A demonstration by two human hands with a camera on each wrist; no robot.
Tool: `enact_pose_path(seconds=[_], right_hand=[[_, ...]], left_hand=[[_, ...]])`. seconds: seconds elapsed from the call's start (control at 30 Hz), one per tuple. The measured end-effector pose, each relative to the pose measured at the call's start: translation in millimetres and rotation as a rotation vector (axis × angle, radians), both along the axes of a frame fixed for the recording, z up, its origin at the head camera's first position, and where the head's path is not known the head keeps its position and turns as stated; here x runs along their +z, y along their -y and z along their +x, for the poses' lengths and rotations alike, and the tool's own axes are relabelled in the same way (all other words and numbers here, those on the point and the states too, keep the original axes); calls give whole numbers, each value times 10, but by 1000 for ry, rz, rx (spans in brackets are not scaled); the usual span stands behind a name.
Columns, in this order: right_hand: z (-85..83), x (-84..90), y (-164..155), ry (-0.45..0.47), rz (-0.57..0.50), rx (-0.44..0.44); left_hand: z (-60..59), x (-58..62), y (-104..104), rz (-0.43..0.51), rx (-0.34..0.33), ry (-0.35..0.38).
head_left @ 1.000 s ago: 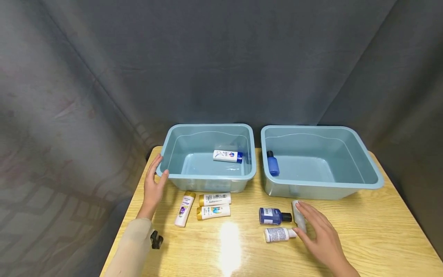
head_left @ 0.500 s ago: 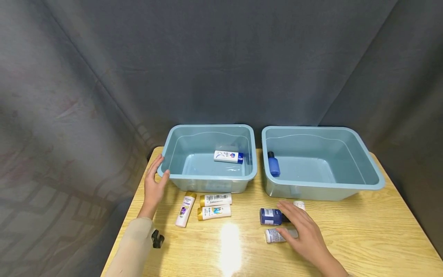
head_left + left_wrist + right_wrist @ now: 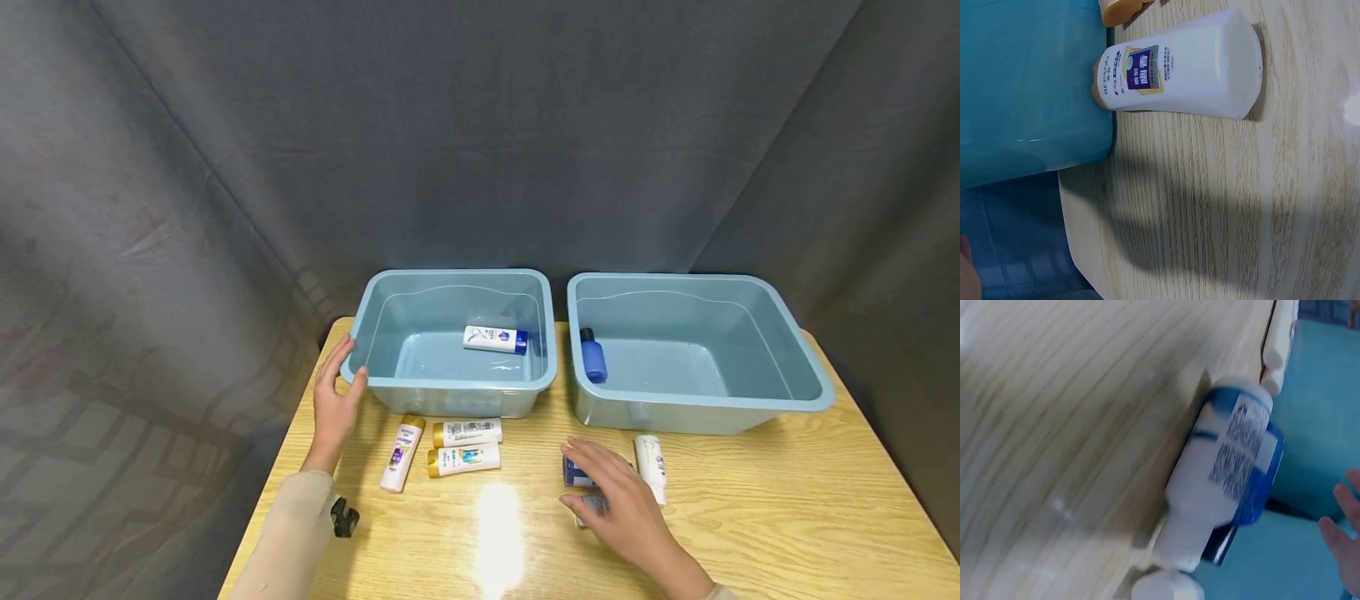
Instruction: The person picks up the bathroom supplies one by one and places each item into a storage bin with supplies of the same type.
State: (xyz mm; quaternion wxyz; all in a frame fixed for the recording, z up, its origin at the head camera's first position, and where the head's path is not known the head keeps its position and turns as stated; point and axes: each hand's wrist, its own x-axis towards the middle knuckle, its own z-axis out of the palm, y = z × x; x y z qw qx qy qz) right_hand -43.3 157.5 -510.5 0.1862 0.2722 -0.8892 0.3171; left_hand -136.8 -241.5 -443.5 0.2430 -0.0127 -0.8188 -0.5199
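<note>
My left hand rests at the near left corner of the left blue tub, thumb and fingers spread along its rim. My right hand hovers with parted, slightly bent fingers over a dark blue bottle and a white bottle, partly covering both in the head view. The right wrist view shows them lying side by side, with the hand's fingers apart from them. Just right of that hand lies a white bottle with dark print. A gold-capped bottle lies near my left hand.
Two more gold-capped bottles lie before the left tub. Inside that tub is a white bottle with a blue cap. The right blue tub holds a blue bottle. A grey curtain hangs behind the wooden table.
My right hand has moved left, from the printed white bottle to over the dark blue and white bottles, uncovering the printed one. The left hand has stayed at the tub corner.
</note>
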Motion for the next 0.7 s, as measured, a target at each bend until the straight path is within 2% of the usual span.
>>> enact_pose_path(seconds=[0.3,0.53,0.7], right_hand=[[-20,-24,263,8,47,18],[-78,0,539,38,61,82],[-103,61,747,79,78,107]], left_hand=[[-46,-5,-5,16,4,-4],[-193,-332,145,69,28,6],[-206,-399,185,72,41,14]])
